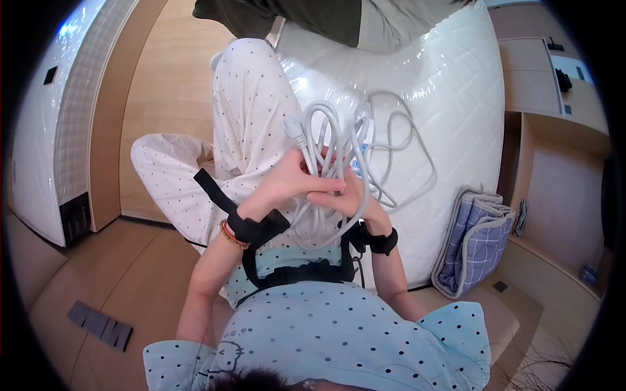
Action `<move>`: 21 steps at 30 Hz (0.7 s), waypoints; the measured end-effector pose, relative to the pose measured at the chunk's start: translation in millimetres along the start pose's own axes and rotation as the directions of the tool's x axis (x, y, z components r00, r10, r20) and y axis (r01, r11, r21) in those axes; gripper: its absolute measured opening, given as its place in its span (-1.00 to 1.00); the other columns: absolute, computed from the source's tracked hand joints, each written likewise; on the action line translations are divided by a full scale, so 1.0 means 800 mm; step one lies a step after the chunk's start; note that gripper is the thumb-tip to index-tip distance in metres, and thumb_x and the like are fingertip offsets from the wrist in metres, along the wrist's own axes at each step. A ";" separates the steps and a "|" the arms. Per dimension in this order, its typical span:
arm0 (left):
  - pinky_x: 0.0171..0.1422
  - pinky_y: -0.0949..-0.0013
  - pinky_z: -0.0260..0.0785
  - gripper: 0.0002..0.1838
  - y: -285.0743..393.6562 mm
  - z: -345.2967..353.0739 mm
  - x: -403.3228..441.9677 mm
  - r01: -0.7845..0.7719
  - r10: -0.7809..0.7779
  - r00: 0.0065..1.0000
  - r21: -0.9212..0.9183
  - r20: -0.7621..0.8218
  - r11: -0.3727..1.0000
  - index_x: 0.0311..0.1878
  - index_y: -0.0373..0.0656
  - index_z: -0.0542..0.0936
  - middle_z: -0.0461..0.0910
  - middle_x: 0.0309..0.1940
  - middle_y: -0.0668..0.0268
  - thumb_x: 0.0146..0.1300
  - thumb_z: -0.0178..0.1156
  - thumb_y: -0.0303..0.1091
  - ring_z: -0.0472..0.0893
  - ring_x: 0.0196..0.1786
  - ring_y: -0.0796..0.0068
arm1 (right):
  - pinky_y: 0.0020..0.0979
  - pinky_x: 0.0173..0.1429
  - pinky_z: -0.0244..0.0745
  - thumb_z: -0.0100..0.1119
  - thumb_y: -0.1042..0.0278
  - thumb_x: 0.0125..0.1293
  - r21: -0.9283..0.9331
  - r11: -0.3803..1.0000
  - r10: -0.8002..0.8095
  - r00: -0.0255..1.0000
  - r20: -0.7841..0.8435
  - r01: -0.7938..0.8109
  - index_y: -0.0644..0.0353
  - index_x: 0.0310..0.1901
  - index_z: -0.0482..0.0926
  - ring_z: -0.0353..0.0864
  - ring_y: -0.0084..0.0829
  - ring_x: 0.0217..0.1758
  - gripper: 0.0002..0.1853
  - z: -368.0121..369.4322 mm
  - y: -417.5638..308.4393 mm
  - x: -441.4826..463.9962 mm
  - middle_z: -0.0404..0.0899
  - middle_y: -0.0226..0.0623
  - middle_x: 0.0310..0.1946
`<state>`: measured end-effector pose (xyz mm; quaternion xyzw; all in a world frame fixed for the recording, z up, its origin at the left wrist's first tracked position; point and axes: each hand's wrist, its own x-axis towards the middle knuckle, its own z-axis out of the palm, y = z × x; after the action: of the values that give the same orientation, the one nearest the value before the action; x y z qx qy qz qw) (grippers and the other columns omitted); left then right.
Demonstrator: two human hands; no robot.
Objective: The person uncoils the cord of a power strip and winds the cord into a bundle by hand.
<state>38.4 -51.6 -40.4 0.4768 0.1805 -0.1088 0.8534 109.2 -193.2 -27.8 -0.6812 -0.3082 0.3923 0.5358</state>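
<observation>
A pale grey cable (333, 124) is gathered in several loops above my lap, with its plug (293, 129) sticking out at the upper left of the bundle. My left hand (290, 177) is closed round the left side of the loops, thumb stretched across them. From the right, my right hand (345, 194) grips the same loops, its thumb close to the other thumb. More of the cable lies in loose curves to the right, on the plastic-covered mattress. A white object with blue marks (360, 153) shows partly behind the loops.
Another person's dark and beige clothing (365, 23) is at the top edge. A folded blue checked quilt (473, 241) leans by the mattress (456, 130) on the right. Grey strips (100, 325) lie on the floor at lower left. Wooden shelving (554, 176) stands at the right.
</observation>
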 end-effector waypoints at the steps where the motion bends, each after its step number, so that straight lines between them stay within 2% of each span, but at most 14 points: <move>1: -0.14 0.51 0.40 -0.50 -0.004 -0.001 0.001 -0.048 0.048 0.999 -0.042 -0.004 0.998 -0.08 -0.32 0.53 0.61 -0.28 0.31 -0.13 0.46 -0.40 0.56 -0.25 0.60 | -0.49 -0.07 0.42 0.37 0.25 0.05 -0.070 0.997 0.047 0.998 0.042 -0.044 0.33 0.00 0.43 0.52 -0.49 -0.15 -0.48 -0.003 0.002 -0.002 0.56 -0.27 -0.22; 2: -0.12 0.50 0.41 -0.50 -0.004 -0.001 0.000 -0.038 0.039 0.999 -0.042 0.011 0.998 -0.04 -0.31 0.52 0.61 -0.26 0.30 -0.11 0.44 -0.42 0.56 -0.24 0.59 | -0.50 -0.02 0.40 0.36 0.25 0.06 -0.141 0.986 0.097 0.992 0.081 -0.085 0.33 0.10 0.34 0.50 -0.50 -0.11 -0.39 -0.008 0.005 -0.004 0.55 -0.27 -0.18; 4: -0.07 0.47 0.42 -0.48 0.005 0.002 -0.002 -0.020 0.022 0.999 -0.039 0.039 0.999 0.03 -0.30 0.49 0.60 -0.22 0.29 -0.08 0.39 -0.48 0.56 -0.22 0.57 | -0.48 0.03 0.37 0.34 0.26 0.09 -0.137 0.968 0.230 0.959 0.167 -0.209 0.32 0.19 0.27 0.46 -0.50 -0.05 -0.33 -0.011 -0.004 -0.002 0.52 -0.27 -0.12; 6: -0.08 0.46 0.42 -0.50 -0.001 0.003 0.001 -0.005 0.009 0.999 -0.086 0.050 0.996 0.03 -0.31 0.48 0.60 -0.21 0.28 -0.07 0.35 -0.53 0.56 -0.21 0.57 | -0.45 0.04 0.36 0.30 0.26 0.14 0.001 0.922 0.373 0.887 0.272 -0.388 0.31 0.17 0.31 0.43 -0.50 -0.02 -0.40 -0.013 -0.027 0.001 0.50 -0.27 -0.09; 9: -0.08 0.45 0.42 -0.56 -0.017 0.003 0.008 -0.010 0.014 0.999 -0.105 0.038 0.994 -0.02 -0.32 0.49 0.59 -0.23 0.28 -0.05 0.27 -0.59 0.57 -0.20 0.55 | -0.40 0.04 0.35 0.27 0.25 0.17 -0.007 0.922 0.383 0.909 0.166 -0.388 0.31 0.12 0.37 0.42 -0.46 -0.02 -0.47 -0.006 -0.024 -0.005 0.48 -0.25 -0.08; 12: -0.09 0.45 0.42 -0.61 -0.003 0.009 0.001 -0.023 0.013 0.997 -0.135 -0.072 0.991 -0.06 -0.32 0.50 0.59 -0.25 0.27 -0.04 0.22 -0.62 0.58 -0.21 0.54 | -0.37 0.04 0.35 0.21 0.18 0.22 0.067 0.956 0.285 0.958 -0.001 -0.285 0.34 0.02 0.45 0.45 -0.39 -0.01 -0.55 -0.011 -0.027 -0.016 0.48 -0.20 -0.07; 15: -0.15 0.50 0.40 -0.70 -0.006 0.012 0.001 -0.077 0.055 0.988 -0.153 -0.142 0.985 -0.14 -0.31 0.51 0.60 -0.32 0.28 -0.01 0.21 -0.58 0.57 -0.23 0.57 | -0.42 0.12 0.34 0.22 0.19 0.22 -0.134 0.991 -0.039 0.991 -0.126 0.022 0.34 -0.12 0.54 0.47 -0.42 0.01 -0.65 -0.025 -0.015 -0.019 0.50 -0.17 -0.08; 17: -0.18 0.53 0.39 -0.74 -0.007 0.012 0.002 -0.104 0.077 0.984 -0.160 -0.163 0.982 -0.18 -0.31 0.52 0.61 -0.36 0.28 0.00 0.22 -0.54 0.58 -0.24 0.58 | -0.41 0.12 0.34 0.23 0.22 0.20 0.097 0.988 -0.087 0.952 -0.294 0.121 0.33 -0.14 0.55 0.47 -0.42 0.02 -0.67 -0.035 0.005 -0.028 0.50 -0.17 -0.07; 19: -0.18 0.53 0.39 -0.75 0.000 0.008 0.003 -0.119 0.085 0.978 -0.171 -0.193 0.978 -0.19 -0.31 0.51 0.61 -0.37 0.26 0.01 0.24 -0.52 0.59 -0.25 0.57 | -0.42 0.10 0.34 0.24 0.29 0.18 0.196 0.972 -0.053 0.929 -0.365 0.132 0.31 -0.16 0.56 0.48 -0.43 0.00 -0.72 -0.045 -0.003 -0.030 0.52 -0.20 -0.10; 21: -0.19 0.51 0.39 -0.75 0.000 0.001 0.005 -0.107 0.070 0.980 -0.199 -0.186 0.974 -0.18 -0.31 0.50 0.60 -0.39 0.29 0.01 0.21 -0.57 0.58 -0.29 0.56 | -0.44 0.06 0.36 0.25 0.38 0.15 0.156 0.987 0.023 0.948 -0.317 0.028 0.30 -0.19 0.56 0.50 -0.47 -0.05 -0.78 -0.053 -0.024 -0.034 0.55 -0.25 -0.16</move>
<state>41.8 -52.3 -41.7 0.4004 0.2446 -0.0083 0.8830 132.0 -232.1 1.6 -0.6902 -0.1867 0.3002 0.6314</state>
